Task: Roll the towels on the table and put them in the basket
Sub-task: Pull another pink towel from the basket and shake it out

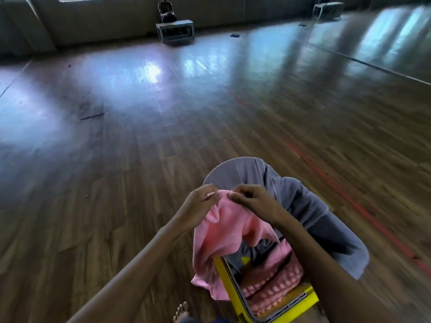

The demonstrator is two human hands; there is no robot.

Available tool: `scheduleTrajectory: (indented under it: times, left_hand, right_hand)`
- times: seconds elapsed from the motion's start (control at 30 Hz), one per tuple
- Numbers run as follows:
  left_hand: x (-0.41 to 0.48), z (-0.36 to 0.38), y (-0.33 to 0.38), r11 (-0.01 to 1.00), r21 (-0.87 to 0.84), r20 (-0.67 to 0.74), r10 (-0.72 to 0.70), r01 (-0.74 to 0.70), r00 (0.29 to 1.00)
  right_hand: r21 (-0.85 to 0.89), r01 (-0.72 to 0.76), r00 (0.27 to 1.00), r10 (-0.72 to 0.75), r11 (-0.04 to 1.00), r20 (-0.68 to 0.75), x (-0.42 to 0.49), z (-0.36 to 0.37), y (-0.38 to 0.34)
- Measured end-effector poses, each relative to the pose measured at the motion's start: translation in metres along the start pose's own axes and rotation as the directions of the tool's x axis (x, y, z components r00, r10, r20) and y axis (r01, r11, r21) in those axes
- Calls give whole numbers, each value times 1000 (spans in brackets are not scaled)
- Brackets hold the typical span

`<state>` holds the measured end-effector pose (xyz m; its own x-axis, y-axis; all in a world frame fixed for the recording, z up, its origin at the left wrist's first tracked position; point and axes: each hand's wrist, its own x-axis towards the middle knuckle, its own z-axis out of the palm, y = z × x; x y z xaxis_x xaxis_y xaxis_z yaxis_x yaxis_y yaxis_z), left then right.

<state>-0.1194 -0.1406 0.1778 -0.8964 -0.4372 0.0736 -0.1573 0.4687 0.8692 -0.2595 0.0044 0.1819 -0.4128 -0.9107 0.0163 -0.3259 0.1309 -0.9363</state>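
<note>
A pink towel (pixel 219 231) hangs in the air over the near part of a small table, held up by its top edge. My left hand (pixel 200 201) pinches that edge on the left and my right hand (pixel 254 199) pinches it on the right, the two hands almost touching. The towel droops down past a yellow-rimmed basket (pixel 235 292) at the bottom of the view. Inside the basket lies a pink patterned towel (pixel 272 285). A grey cloth (pixel 310 206) covers the table behind the towel and spills toward the basket.
Brown wooden floor surrounds the table on all sides. My bare foot (pixel 180 312) shows at the bottom edge, left of the basket. A red line (pixel 349 199) runs across the floor on the right. A grey box (pixel 176 31) stands by the far wall.
</note>
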Motion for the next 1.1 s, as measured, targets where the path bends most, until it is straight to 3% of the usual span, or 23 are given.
scheduleTrajectory:
  times: [0.1, 0.17, 0.3, 0.4, 0.57, 0.7, 0.8, 0.97, 1.1]
  left_hand:
    - [4, -17, -3, 991, -130, -124, -2, -14, 992]
    - [6, -33, -11, 975, -221, -217, -46, -3, 975]
    - [2, -39, -18, 950, -309, -166, -97, 42, 981]
    - [5, -22, -16, 975, -213, -149, -92, 59, 985]
    - [-1, -7, 11, 994, -106, 90, 1, 9, 996]
    - [-6, -5, 18, 997, -41, 5, 67, -67, 998]
    - [-5, -9, 15, 999, -23, -71, 44, -46, 997]
    - [4, -30, 0, 956, -294, -229, -50, -20, 972]
    - [3, -42, -9, 927, -373, -174, -98, 27, 980]
  right_hand:
    - [14, -76, 992, 74, 997, 101, -7, -7, 8]
    - [55, -108, 990, 103, 993, 92, -15, -16, 20]
    - [60, -72, 997, 71, 996, 19, -19, -25, 24]
    - [-8, 15, 1000, -15, 1000, -6, -9, -15, 5]
    - [-44, 57, 998, -59, 997, -26, 2, -6, -17]
    - [-83, 29, 997, -35, 996, -66, 5, -4, -23]
    - [-154, -1, 998, -8, 988, -57, 6, -4, -19]
    - [-61, -89, 994, 92, 994, 52, -8, -26, 0]
    - [-5, -94, 995, 94, 996, 24, -21, -44, 11]
